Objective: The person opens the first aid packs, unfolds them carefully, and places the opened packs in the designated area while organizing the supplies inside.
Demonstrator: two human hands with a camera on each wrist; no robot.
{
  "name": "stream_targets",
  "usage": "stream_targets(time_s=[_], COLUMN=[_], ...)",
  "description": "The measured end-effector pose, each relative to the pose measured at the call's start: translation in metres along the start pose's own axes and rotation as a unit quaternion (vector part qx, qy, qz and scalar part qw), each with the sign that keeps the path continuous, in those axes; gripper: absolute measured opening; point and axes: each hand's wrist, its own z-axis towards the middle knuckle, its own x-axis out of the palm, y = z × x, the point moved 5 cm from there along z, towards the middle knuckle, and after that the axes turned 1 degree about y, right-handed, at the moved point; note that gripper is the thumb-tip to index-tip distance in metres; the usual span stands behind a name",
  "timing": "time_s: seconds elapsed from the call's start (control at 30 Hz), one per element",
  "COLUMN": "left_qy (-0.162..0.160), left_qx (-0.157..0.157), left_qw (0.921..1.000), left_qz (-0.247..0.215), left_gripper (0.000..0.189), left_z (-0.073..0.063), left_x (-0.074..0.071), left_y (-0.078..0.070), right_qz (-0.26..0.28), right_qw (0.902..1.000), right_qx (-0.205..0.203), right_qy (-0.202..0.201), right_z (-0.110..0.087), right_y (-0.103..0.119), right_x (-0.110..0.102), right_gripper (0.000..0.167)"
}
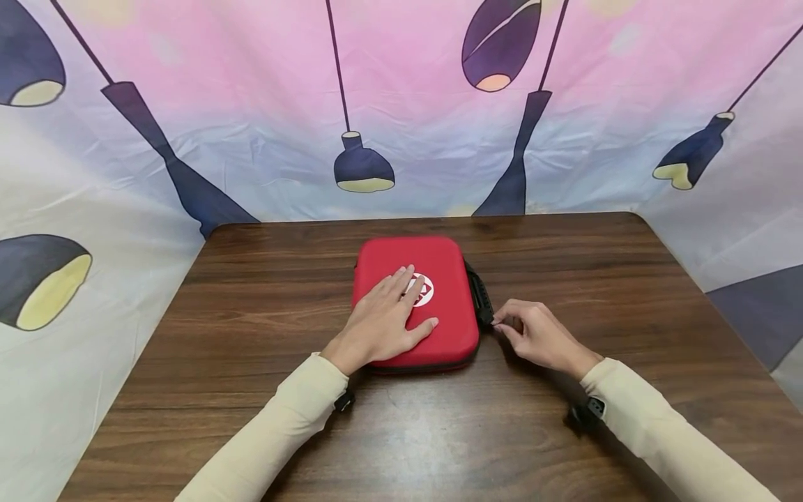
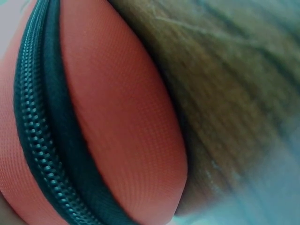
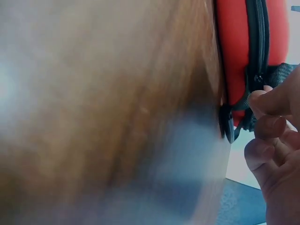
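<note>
A red zip-up case (image 1: 450,300) with a white round emblem (image 1: 426,289) lies flat on the wooden table. My left hand (image 1: 384,322) rests on its lid, fingers spread and straight. On the case's right side is a black carry handle (image 1: 479,296). By the near end of that handle, my right hand (image 1: 544,336) pinches the zipper pull between thumb and forefinger; the fingers mostly hide the pull. In the right wrist view a black zipper (image 3: 258,37) runs down to the fingertips. Closed zipper teeth (image 2: 40,136) show along the case's side in the left wrist view.
The dark wooden table (image 1: 263,300) extends around the case on all sides. Behind it hangs a pastel cloth (image 1: 270,153) printed with dark lamps. A black strap device (image 1: 586,413) sits on the right wrist, close above the tabletop.
</note>
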Motion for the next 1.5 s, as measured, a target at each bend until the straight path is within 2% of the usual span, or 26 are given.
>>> stream_targets(time_s=[0.2, 0.53, 0.87, 1.0, 1.2, 1.37, 1.5], left_qy=[-0.002, 0.000, 0.000, -0.003, -0.007, -0.010, -0.008], left_qx=[0.000, 0.000, -0.001, -0.001, 0.003, 0.007, 0.001], left_qw=[1.0000, 1.0000, 1.0000, 1.0000, 1.0000, 0.9999, 0.9999], left_qz=[-0.003, -0.004, 0.002, 0.000, -0.001, -0.005, -0.009], left_gripper=[0.082, 0.082, 0.082, 0.081, 0.082, 0.082, 0.082], left_z=[0.000, 0.000, 0.000, 0.001, 0.001, 0.001, -0.001], left_x=[0.000, 0.000, 0.001, 0.001, 0.000, 0.000, 0.000], left_y=[0.001, 0.001, 0.000, 0.000, -0.001, -0.001, 0.000], right_qz=[0.035, 0.045, 0.050, 0.039, -0.010, -0.044, -0.067], right_qw=[0.9993, 0.9988, 0.9984, 0.9990, 0.9995, 0.9986, 0.9975], right_qx=[0.005, -0.012, -0.024, -0.022, -0.029, -0.028, -0.024], right_qy=[0.006, 0.012, 0.014, 0.009, 0.010, -0.002, 0.003], right_z=[-0.011, -0.022, -0.025, -0.022, -0.018, -0.019, -0.018], right_y=[0.012, 0.033, 0.053, 0.062, 0.075, 0.077, 0.076], right_x=[0.002, 0.007, 0.021, 0.027, 0.034, 0.031, 0.029], right_gripper=[0.021, 0.023, 0.023, 0.023, 0.016, 0.017, 0.017])
